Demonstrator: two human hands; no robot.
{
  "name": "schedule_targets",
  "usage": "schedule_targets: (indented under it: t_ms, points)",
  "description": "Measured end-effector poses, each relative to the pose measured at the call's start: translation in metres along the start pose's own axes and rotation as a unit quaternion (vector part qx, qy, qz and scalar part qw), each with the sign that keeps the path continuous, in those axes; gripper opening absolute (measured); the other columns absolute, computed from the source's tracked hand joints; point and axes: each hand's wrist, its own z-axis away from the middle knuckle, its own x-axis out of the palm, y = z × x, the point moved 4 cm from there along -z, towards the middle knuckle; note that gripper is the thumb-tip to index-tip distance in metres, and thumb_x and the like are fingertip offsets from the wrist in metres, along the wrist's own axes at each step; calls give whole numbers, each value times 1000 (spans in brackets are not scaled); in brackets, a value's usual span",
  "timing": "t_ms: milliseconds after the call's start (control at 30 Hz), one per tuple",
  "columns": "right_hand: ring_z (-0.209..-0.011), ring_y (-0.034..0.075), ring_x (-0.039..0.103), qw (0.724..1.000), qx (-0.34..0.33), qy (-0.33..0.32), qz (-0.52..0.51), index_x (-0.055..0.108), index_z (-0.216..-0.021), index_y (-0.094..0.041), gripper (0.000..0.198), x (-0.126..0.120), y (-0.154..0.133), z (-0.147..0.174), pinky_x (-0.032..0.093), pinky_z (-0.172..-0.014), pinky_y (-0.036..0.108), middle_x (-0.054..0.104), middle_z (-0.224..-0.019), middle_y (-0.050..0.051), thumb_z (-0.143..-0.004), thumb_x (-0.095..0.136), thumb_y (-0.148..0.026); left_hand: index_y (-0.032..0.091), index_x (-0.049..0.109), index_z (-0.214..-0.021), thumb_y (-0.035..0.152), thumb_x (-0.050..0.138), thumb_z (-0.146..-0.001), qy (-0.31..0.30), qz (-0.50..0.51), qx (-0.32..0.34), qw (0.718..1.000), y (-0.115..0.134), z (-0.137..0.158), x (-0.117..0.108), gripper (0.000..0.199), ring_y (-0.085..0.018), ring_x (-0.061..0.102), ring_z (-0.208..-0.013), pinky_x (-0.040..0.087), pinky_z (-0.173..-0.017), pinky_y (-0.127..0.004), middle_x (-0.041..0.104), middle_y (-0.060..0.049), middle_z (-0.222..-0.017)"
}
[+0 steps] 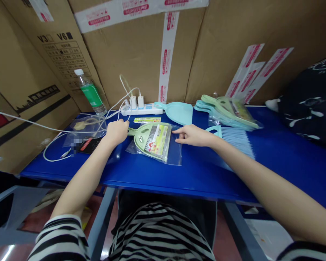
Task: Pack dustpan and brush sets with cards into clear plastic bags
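A pale green dustpan (142,135) with a small brush lies packed in a clear plastic bag (175,154), with a yellow and white label (158,139) showing. My left hand (117,132) is closed around the handle end of this dustpan; its fingertips are mostly hidden. At the opposite end of the bag, my right hand (191,136) has its index finger stretched out and its thumb apart, touching the bag's edge. Behind it lies an unwrapped light blue dustpan (180,112). A light blue brush (235,139) is partly covered by my right forearm.
More bagged dustpans (228,110) are piled at the back right. A power strip (152,108) with white cables, a water bottle (91,92) and a phone (89,145) stand or lie to the left. Cardboard boxes (141,54) wall the back; a dark patterned cloth (312,105) sits at right.
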Motion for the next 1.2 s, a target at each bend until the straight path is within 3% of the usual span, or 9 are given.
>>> schedule_targets:
  t_ms: [233,433,533,667,800,1000,1200]
  points:
    - [-66,18,66,999,20,-37,-14,60,-137,-10,57,-3,-4,4,46,-61,27,76,-79,7,-83,61,-26,12,64,-123,15,35,-92,14,5,-9,1000,1,2,-3,42,-35,68,-110,53,-87,-42,68,-21,-115]
    - [-65,18,66,997,31,-49,-43,59,-139,-11,59,-4,-3,7,47,-59,27,74,-71,4,-83,62,-28,13,64,-122,14,32,-91,38,4,8,999,5,4,-6,44,-34,70,-105,54,-82,-41,69,-20,-111]
    - [-62,18,65,999,28,-25,-36,64,-133,-11,51,-5,-2,7,47,-61,28,71,-66,3,-85,58,-29,14,65,-121,14,32,-92,35,4,11,999,7,5,-8,43,-35,70,-105,54,-82,-41,71,-19,-110]
    - [-63,19,63,996,35,72,38,74,-116,-20,38,-8,0,5,44,-60,29,69,-66,3,-87,52,-30,14,67,-119,16,31,-92,32,-3,16,999,10,7,-10,44,-35,70,-103,53,-81,-41,74,-20,-103]
    - [-76,25,66,982,51,143,115,72,-120,-26,41,-8,2,5,44,-62,32,71,-72,6,-87,50,-32,15,67,-119,18,31,-93,30,-8,33,999,15,8,-10,45,-35,71,-100,53,-79,-41,75,-19,-98]
    - [-97,31,68,982,58,110,143,69,-128,-23,45,-2,2,3,50,-72,38,75,-104,13,-92,46,-36,13,68,-119,21,30,-95,27,-1,37,999,17,9,-11,45,-37,70,-102,54,-80,-43,74,-20,-99]
    - [-91,30,69,977,47,123,169,68,-129,-23,47,-1,5,1,50,-70,38,76,-99,12,-92,45,-39,14,69,-119,21,31,-96,27,5,44,999,17,9,-10,45,-37,70,-103,54,-80,-44,75,-19,-101]
